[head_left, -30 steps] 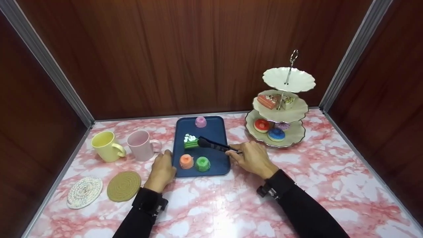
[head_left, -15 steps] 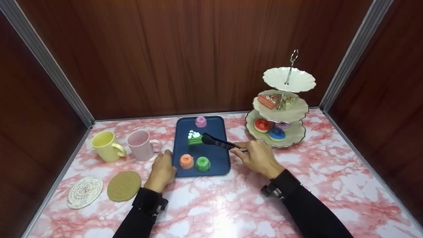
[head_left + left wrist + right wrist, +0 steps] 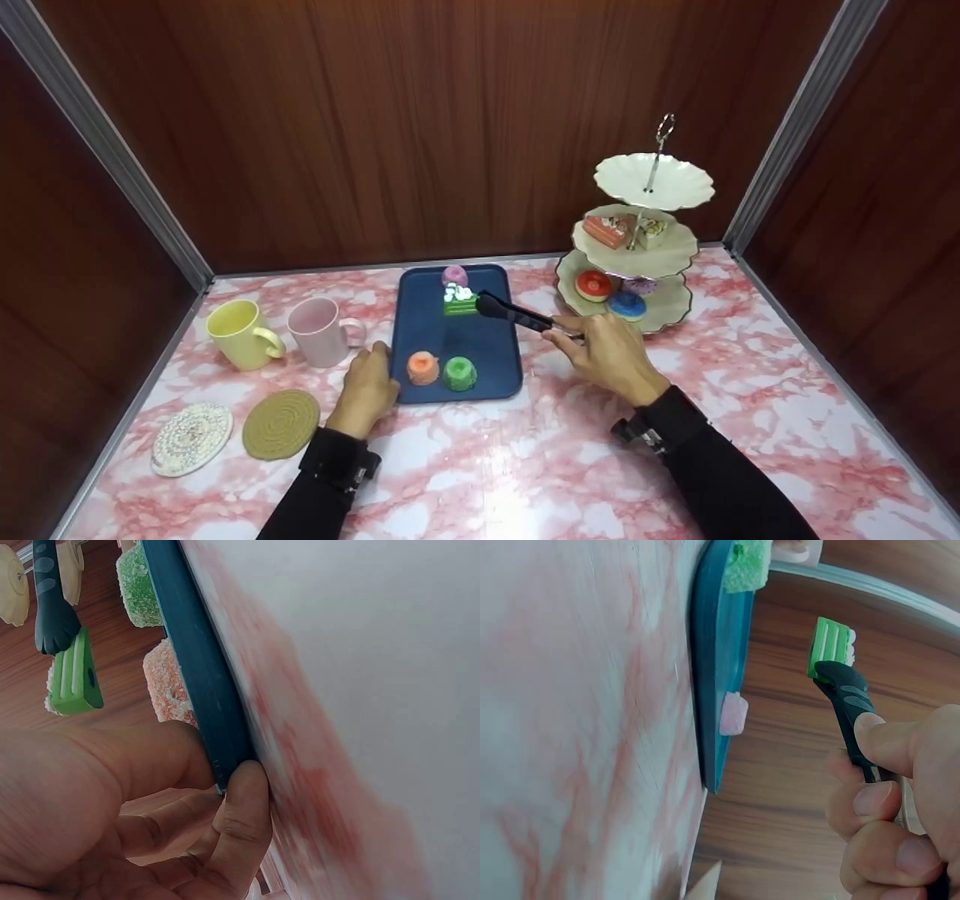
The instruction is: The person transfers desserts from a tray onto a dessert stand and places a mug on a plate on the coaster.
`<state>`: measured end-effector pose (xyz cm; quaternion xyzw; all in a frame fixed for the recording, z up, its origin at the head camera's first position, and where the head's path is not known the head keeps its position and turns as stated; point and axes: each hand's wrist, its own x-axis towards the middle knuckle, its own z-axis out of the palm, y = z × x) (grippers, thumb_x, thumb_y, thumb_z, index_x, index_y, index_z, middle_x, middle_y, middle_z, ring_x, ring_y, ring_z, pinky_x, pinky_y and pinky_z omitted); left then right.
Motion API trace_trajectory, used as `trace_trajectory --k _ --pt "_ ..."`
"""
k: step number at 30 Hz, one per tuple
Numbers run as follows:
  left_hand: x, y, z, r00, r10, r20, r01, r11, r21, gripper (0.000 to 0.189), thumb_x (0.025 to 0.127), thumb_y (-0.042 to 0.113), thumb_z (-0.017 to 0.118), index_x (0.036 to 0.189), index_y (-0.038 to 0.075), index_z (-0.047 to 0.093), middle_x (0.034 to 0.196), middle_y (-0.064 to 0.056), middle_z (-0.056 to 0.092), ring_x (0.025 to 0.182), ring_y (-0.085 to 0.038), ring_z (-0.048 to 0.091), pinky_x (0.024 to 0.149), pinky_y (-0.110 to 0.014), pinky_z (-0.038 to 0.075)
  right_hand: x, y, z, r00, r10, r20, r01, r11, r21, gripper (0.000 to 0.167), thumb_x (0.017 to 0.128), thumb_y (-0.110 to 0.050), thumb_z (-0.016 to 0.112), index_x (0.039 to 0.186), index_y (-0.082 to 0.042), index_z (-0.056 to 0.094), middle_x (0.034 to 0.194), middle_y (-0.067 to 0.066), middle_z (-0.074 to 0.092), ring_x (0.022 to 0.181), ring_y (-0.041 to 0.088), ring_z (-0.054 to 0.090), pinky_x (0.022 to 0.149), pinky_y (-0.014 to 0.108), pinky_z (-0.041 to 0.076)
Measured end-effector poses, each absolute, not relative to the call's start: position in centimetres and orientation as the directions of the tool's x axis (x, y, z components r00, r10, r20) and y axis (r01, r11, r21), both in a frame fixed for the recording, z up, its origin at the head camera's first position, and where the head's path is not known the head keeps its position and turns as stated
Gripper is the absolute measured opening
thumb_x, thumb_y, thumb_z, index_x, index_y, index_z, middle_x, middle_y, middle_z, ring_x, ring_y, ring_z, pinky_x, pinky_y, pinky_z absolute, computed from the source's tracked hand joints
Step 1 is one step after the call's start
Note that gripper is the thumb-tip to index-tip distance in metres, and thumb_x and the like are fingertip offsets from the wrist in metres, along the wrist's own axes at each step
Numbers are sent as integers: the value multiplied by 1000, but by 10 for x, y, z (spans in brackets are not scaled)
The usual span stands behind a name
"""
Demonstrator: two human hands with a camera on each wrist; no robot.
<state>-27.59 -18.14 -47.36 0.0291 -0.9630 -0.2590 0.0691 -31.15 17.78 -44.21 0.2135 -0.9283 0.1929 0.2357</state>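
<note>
In the head view my right hand (image 3: 611,356) grips black tongs (image 3: 517,313), whose tips clasp a green cake slice (image 3: 459,301) with white topping. The right wrist view shows that cake slice (image 3: 831,646) held up off the blue tray (image 3: 709,667). My left hand (image 3: 367,386) pinches the near left edge of the tray (image 3: 487,375) between thumb and finger, as the left wrist view shows at the tray wall (image 3: 202,667). On the tray sit an orange cake (image 3: 423,368), a green cake (image 3: 459,373) and a pink cake (image 3: 454,275), partly hidden by the slice.
A three-tier stand (image 3: 654,181) at the back right carries cake slices (image 3: 607,231) and doughnuts (image 3: 626,304). To the left are a yellow mug (image 3: 241,334), a pink mug (image 3: 321,332), a white coaster (image 3: 192,439) and a tan coaster (image 3: 281,424). Wooden panels enclose the table.
My right hand has moved right and slightly away from me, with the tongs and the green cake slice rising. The left hand has stayed at the tray edge.
</note>
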Motion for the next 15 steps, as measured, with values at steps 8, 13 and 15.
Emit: trace_trajectory --k 8,13,15 --pt "-275 -182 -472 -987 -85 135 -8 872 490 46 70 2 64 115 1 52 102 -21 56 98 -38 57 83 -48 48 -306 199 -431 -783 -267 561 -473 842 -259 19 81 -57 58 80 -41 68 43 -11 34 43 8 39 35 29 22" --pt "-276 -181 -473 -986 -80 144 -1 876 483 45 70 2 65 113 1 52 100 -21 57 96 -38 57 82 -48 48 -301 214 -426 -784 -224 578 -440 858 -266 22 79 -57 60 97 -46 68 42 -11 33 41 8 38 35 30 22" --pt "-276 -181 -473 -987 -85 136 -7 872 489 45 70 1 65 114 1 53 100 -21 57 95 -37 57 82 -48 48 -299 221 -424 -789 -205 579 -422 866 -269 28 79 -57 60 105 -46 66 41 -12 34 40 8 37 35 29 24"
